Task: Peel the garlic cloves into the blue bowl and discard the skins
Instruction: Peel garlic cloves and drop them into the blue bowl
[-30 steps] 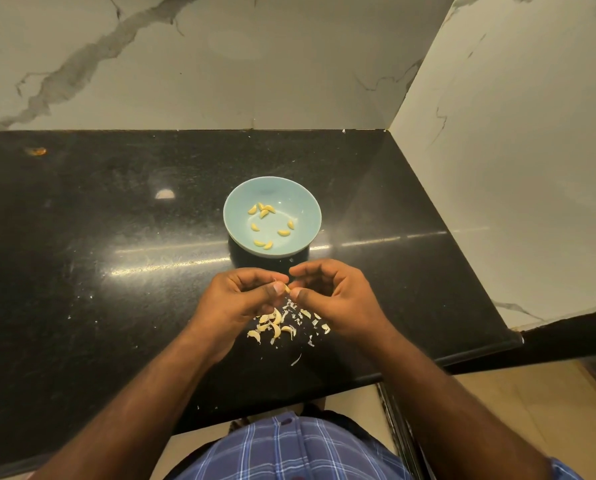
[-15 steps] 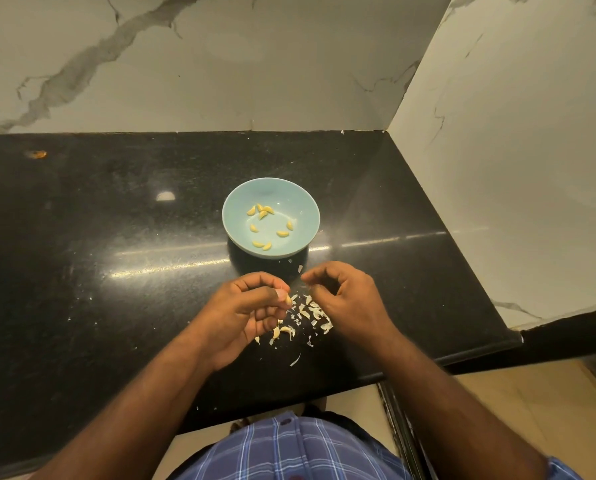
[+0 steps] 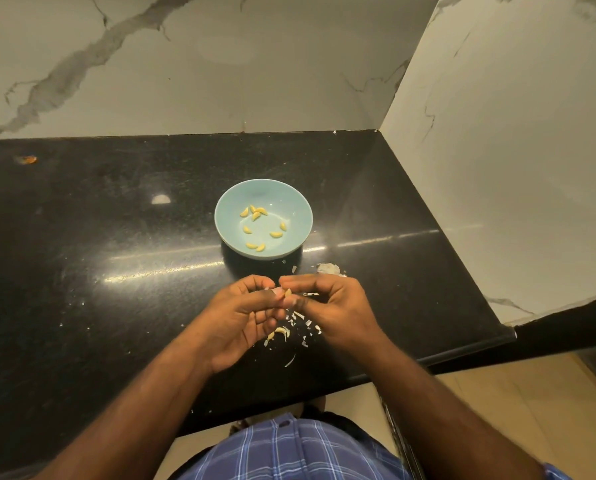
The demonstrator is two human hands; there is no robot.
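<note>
A blue bowl point(image 3: 291, 206) stands on the black counter and holds several peeled yellow garlic cloves point(image 3: 255, 214). Just in front of it my left hand point(image 3: 242, 317) and my right hand point(image 3: 334, 306) meet fingertip to fingertip. Between them they pinch one small garlic clove point(image 3: 288, 292). Below the hands lies a scatter of white skins point(image 3: 300, 323) with a couple of unpeeled cloves point(image 3: 279, 332). Part of the pile is hidden by my fingers.
A larger piece of garlic skin point(image 3: 328, 268) lies right of the bowl. The black counter point(image 3: 99, 271) ends at a front edge near my body and meets marble walls at the back and right. A small orange scrap point(image 3: 29, 159) sits far left.
My hands had parted half a second ago; they have come back together on a clove. A larger piece of skin now shows on the counter right of the bowl.
</note>
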